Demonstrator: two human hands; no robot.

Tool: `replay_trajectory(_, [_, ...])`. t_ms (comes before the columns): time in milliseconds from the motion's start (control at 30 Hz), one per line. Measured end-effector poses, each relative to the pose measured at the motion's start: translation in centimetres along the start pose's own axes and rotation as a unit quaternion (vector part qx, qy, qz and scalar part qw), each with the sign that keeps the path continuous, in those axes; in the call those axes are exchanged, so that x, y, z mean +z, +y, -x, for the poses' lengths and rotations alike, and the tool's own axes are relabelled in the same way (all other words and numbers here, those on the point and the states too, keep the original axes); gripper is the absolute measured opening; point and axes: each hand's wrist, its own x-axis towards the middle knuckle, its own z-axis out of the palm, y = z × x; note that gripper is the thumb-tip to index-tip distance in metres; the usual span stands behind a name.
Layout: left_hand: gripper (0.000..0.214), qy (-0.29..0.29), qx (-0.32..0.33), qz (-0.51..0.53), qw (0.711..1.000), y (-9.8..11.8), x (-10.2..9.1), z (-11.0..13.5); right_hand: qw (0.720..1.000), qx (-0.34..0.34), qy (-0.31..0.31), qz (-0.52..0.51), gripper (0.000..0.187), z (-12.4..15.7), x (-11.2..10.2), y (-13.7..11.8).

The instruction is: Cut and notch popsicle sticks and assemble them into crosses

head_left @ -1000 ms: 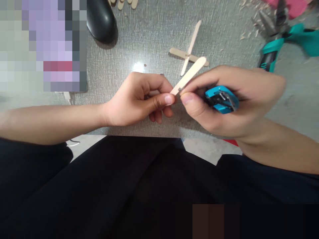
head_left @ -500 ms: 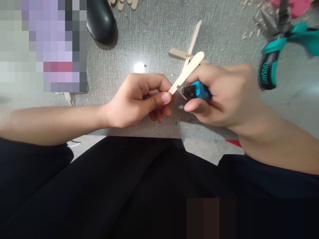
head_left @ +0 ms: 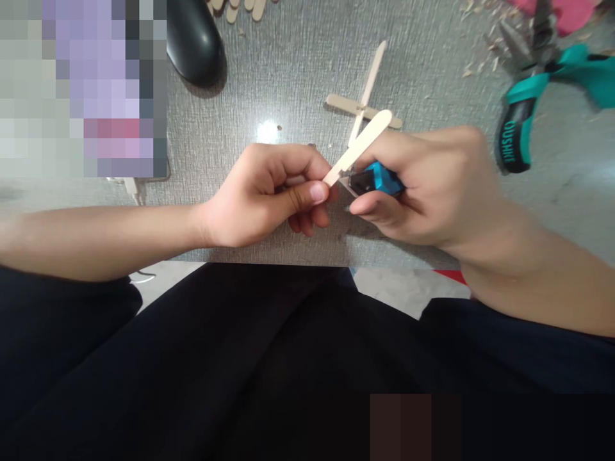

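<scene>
Between thumb and forefinger, my left hand (head_left: 278, 192) pinches a wooden craft stick (head_left: 368, 141) by its narrowed end. The stick's wide rounded end points up and to the right. My right hand (head_left: 432, 179) is closed around a blue and black utility knife (head_left: 379, 179), its blade out beside the notch where the stick narrows. Whether the blade touches the wood I cannot tell. Behind the held stick, a narrow craft stick (head_left: 373, 73) and a wider craft stick (head_left: 343, 102) lie crossed on the table.
Teal and black pliers (head_left: 519, 128) lie at the right, near wood shavings (head_left: 480, 38) and a pink object (head_left: 574, 14). A black computer mouse (head_left: 196, 45) sits at the upper left, with several craft sticks (head_left: 233, 11) beside it. The grey table (head_left: 278, 77) ends just before my lap.
The held stick has tipped slightly down. My right hand and the knife have shifted a little to the left. My left hand has barely moved.
</scene>
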Motion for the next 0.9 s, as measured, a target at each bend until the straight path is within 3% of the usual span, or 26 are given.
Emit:
replay_trajectory(500, [0.058,-0.006,0.006,-0.009,1.0,0.2,-0.12,0.08,1.0,-0.007,-0.001,-0.008,0.082,-0.07,-0.16,-0.1])
replay_trajectory(800, [0.061,-0.017,-0.01,-0.003,1.0,0.4,0.04,0.25,0.997,0.005,-0.061,-0.052,0.085,-0.21,-0.42,-0.16])
replay_trajectory(900, [0.059,-0.03,0.005,-0.012,0.999,0.19,-0.09,0.38,0.997,0.031,-0.055,-0.04,0.091,0.16,0.08,-0.33])
